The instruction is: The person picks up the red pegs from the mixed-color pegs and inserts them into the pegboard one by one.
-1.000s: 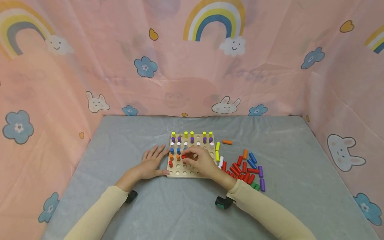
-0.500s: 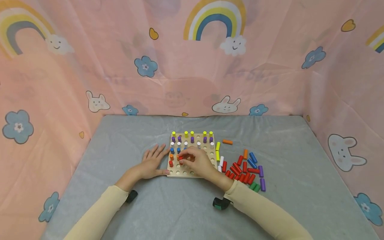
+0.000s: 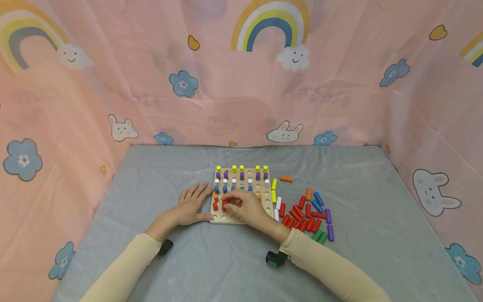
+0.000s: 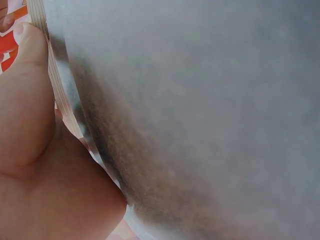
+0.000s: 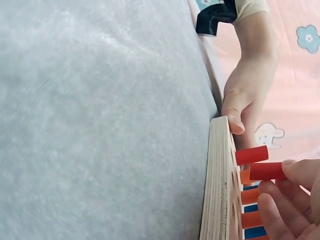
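Pink printed cloth stands on three sides of a grey table. Grey surface stretches wide to the left of the left hand, between the forearms and behind the wooden board. Along the board's right edge, loose pegs lie pointing several ways, the tightest side. Left fingers are spread against the board's left side, thumb touching the near-left corner. Over the board, the right hand pinches a red peg between thumb and fingers, just right of a standing red peg and in front of the orange row. Its long axis is roughly upright, nearly parallel to that neighbour; I cannot tell whether its lower end sits in a hole.
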`<action>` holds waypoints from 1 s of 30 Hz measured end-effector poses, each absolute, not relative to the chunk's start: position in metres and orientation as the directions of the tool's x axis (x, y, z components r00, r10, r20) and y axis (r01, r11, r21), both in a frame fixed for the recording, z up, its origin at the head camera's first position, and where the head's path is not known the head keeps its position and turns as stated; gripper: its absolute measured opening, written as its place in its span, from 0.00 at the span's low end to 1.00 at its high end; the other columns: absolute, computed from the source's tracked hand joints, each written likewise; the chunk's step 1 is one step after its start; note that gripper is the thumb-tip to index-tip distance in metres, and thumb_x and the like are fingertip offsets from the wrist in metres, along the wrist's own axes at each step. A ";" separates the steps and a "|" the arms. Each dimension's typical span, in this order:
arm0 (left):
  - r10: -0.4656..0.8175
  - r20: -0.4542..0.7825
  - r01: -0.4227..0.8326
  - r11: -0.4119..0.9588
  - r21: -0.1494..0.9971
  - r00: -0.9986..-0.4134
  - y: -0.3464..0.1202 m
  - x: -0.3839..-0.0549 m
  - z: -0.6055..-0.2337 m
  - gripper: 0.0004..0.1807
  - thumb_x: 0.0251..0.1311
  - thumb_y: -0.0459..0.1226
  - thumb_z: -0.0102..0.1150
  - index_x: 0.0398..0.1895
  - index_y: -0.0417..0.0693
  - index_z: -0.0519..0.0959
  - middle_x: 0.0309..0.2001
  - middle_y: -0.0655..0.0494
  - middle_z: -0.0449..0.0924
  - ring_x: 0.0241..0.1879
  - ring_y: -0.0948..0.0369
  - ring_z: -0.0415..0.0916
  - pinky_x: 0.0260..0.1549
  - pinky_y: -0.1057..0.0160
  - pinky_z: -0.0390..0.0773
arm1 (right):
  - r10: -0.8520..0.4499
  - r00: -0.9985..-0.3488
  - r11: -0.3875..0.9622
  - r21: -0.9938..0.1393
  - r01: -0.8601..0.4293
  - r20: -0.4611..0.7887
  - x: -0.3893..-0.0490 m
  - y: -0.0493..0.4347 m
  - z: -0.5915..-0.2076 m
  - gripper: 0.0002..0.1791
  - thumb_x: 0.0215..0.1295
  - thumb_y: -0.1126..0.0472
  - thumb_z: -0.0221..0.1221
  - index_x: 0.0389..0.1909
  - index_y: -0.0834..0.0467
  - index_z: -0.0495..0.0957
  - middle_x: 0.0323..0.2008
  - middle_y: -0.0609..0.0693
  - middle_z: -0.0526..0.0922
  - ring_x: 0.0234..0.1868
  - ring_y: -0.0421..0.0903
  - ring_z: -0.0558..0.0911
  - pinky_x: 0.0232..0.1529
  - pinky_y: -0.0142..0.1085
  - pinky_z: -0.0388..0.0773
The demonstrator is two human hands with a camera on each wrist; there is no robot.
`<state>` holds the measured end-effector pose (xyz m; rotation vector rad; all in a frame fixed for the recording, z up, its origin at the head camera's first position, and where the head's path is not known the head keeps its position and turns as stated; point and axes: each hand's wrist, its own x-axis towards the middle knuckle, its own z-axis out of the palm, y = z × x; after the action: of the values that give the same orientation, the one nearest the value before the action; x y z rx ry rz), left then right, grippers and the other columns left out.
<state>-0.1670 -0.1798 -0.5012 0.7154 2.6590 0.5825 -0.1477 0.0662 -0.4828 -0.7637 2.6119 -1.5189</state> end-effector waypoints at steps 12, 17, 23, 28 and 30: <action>0.537 -0.189 0.404 0.784 0.471 -0.822 -0.179 -0.166 -0.500 0.54 0.59 0.60 0.60 0.81 0.55 0.43 0.82 0.47 0.34 0.80 0.41 0.29 0.71 0.30 0.34 | -0.413 -0.873 0.416 -0.800 -0.433 0.258 -0.147 0.065 -0.488 0.11 0.61 0.63 0.67 0.45 0.56 0.86 0.40 0.48 0.88 0.33 0.37 0.81 0.36 0.26 0.78; 0.542 -0.183 0.402 0.774 0.490 -0.821 -0.180 -0.167 -0.501 0.55 0.57 0.65 0.57 0.81 0.55 0.44 0.81 0.45 0.36 0.79 0.40 0.30 0.70 0.30 0.33 | -0.411 -0.865 0.439 -0.769 -0.465 0.288 -0.146 0.063 -0.490 0.11 0.60 0.63 0.68 0.44 0.56 0.86 0.41 0.48 0.88 0.35 0.38 0.82 0.37 0.27 0.78; 0.542 -0.192 0.401 0.777 0.486 -0.818 -0.179 -0.165 -0.498 0.55 0.57 0.67 0.55 0.81 0.54 0.44 0.81 0.43 0.36 0.79 0.38 0.30 0.70 0.29 0.33 | -0.400 -0.866 0.477 -0.739 -0.477 0.301 -0.147 0.061 -0.495 0.11 0.60 0.62 0.69 0.44 0.55 0.86 0.41 0.46 0.88 0.36 0.37 0.83 0.38 0.27 0.78; 0.532 -0.211 0.400 0.796 0.454 -0.820 -0.177 -0.164 -0.491 0.53 0.59 0.61 0.59 0.81 0.53 0.45 0.81 0.42 0.37 0.79 0.37 0.32 0.70 0.29 0.36 | -0.389 -0.866 0.496 -0.720 -0.485 0.316 -0.146 0.060 -0.496 0.11 0.59 0.62 0.69 0.44 0.54 0.86 0.41 0.46 0.88 0.35 0.37 0.83 0.38 0.27 0.78; 0.526 -0.218 0.396 0.804 0.443 -0.822 -0.176 -0.164 -0.490 0.53 0.60 0.60 0.60 0.81 0.53 0.45 0.81 0.43 0.37 0.79 0.38 0.32 0.70 0.29 0.37 | -0.386 -0.868 0.505 -0.715 -0.483 0.314 -0.145 0.060 -0.496 0.11 0.59 0.62 0.69 0.44 0.55 0.86 0.40 0.46 0.88 0.35 0.38 0.83 0.38 0.27 0.78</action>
<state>-0.1640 -0.1762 -0.4899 0.7016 2.6599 0.5487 -0.1451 0.0600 -0.4962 -0.8179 2.8221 -1.4007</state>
